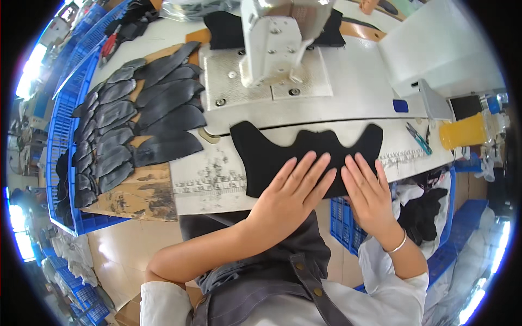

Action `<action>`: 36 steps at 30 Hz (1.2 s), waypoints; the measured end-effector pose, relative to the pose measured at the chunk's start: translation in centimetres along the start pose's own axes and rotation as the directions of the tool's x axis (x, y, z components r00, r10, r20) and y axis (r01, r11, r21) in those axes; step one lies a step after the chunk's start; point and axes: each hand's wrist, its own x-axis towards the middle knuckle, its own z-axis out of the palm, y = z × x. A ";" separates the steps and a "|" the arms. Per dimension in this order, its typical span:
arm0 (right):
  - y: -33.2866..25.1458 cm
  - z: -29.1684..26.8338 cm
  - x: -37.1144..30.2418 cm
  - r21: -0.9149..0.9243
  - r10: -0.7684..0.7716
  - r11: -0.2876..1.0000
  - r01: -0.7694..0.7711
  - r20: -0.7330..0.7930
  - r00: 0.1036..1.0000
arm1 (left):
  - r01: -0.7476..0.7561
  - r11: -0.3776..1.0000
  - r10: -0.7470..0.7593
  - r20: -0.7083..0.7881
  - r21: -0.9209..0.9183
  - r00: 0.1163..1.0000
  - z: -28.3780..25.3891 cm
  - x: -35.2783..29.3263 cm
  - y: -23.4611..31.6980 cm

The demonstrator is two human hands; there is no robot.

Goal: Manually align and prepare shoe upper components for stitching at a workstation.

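Note:
A black cut fabric piece (272, 163) with a wavy, notched far edge lies on the front of the white sewing machine table (206, 202). My left hand (296, 187) rests flat on its middle, fingers stretched out and pointing away from me. Just to the right, my right hand (370, 195) lies flat over the piece's right part, its fingers also extended. Both palms hide the fabric's near edge there. Beyond the piece stands the white sewing machine head (277, 41), with another black fabric piece (224, 30) behind it.
Overlapping dark leather-like pieces (168, 117) cover a wooden board (136, 190) on the left, beside a blue crate (62, 157). To the right are thread snips (418, 139) and a bottle of yellow liquid (462, 132). Below the table's right side, a blue basket (343, 223) stands near dark cloth (424, 214).

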 end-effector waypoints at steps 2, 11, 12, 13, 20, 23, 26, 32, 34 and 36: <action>-0.2 -0.8 0.2 -0.081 -0.095 0.993 0.089 -0.068 0.993 | -0.020 0.999 0.021 -0.025 0.034 0.999 -0.9 -1.1 -0.2; -0.1 -1.0 4.3 0.239 -0.057 0.956 0.170 -0.419 0.906 | 0.252 0.964 -0.240 -0.126 0.090 0.963 -18.9 -5.4 -8.2; 0.9 -0.1 4.1 0.298 0.037 0.952 0.071 -0.342 0.939 | 0.370 0.914 -0.335 -0.207 0.168 0.919 -19.6 -5.6 -9.8; 1.5 0.8 4.0 0.361 0.124 0.932 -0.020 -0.266 0.956 | 0.494 0.834 -0.422 -0.295 0.244 0.857 -20.6 -5.8 -10.9; 1.1 1.6 5.2 0.406 0.180 0.912 -0.053 -0.280 0.943 | 0.382 0.864 -0.239 -0.402 0.327 0.884 -12.9 5.8 -23.7; 1.7 2.3 4.6 0.406 0.199 0.912 -0.063 -0.303 0.932 | 0.448 0.848 -0.439 -0.101 0.283 0.893 -6.6 10.6 -23.5; 1.5 2.4 4.6 0.414 0.212 0.908 -0.068 -0.312 0.926 | 0.221 0.965 -0.254 -0.292 -0.140 0.922 -2.1 10.5 -24.8; 1.5 2.2 4.4 0.405 0.228 0.910 -0.085 -0.320 0.920 | 0.118 0.830 -0.232 -0.146 -0.545 0.962 -2.5 11.5 -26.6; 0.8 2.2 4.9 0.411 0.205 0.910 -0.051 -0.340 0.918 | 0.093 0.871 -0.123 -0.030 -0.483 0.992 -3.1 10.1 -28.8; 0.9 2.3 4.8 0.398 0.218 0.915 -0.071 -0.338 0.916 | 0.026 0.902 -0.017 0.025 -0.431 1.000 -3.6 10.4 -27.8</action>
